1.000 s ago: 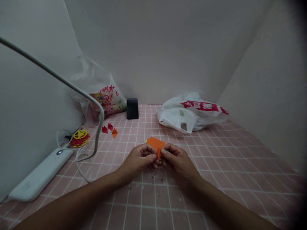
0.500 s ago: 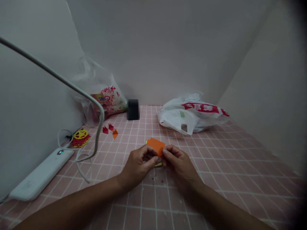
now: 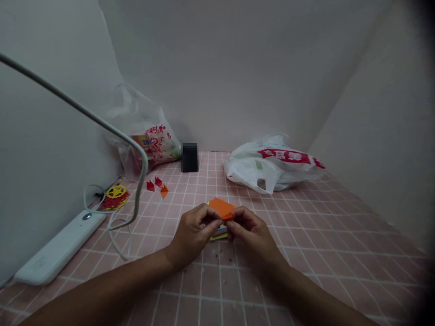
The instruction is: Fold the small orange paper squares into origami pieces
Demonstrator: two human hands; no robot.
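Between both hands, at the middle of the head view, is an orange sheet of paper (image 3: 221, 207) with its near edge bent or folded. My left hand (image 3: 199, 228) pinches that near edge from the left, thumb against fingers. From the right, my right hand (image 3: 247, 228) pinches the same edge close beside it. Under the orange sheet lies a stack of coloured paper (image 3: 219, 236), partly hidden by the fingers. Farther left lie two small red folded paper pieces (image 3: 150, 185) and an orange folded paper piece (image 3: 164, 191), each with pointed tips.
At left are yellow and red cut-out discs (image 3: 116, 197), a white power strip (image 3: 61, 249) and a looping grey cable (image 3: 141, 181). A clear printed bag (image 3: 149, 140), a dark box (image 3: 189, 157) and a white plastic bag (image 3: 258, 167) stand along the back of the pink-tiled surface (image 3: 306, 235).
My right fingertips have shifted slightly down and left along the orange paper's near edge. More of the coloured stack shows below. The whole view has shifted a little.
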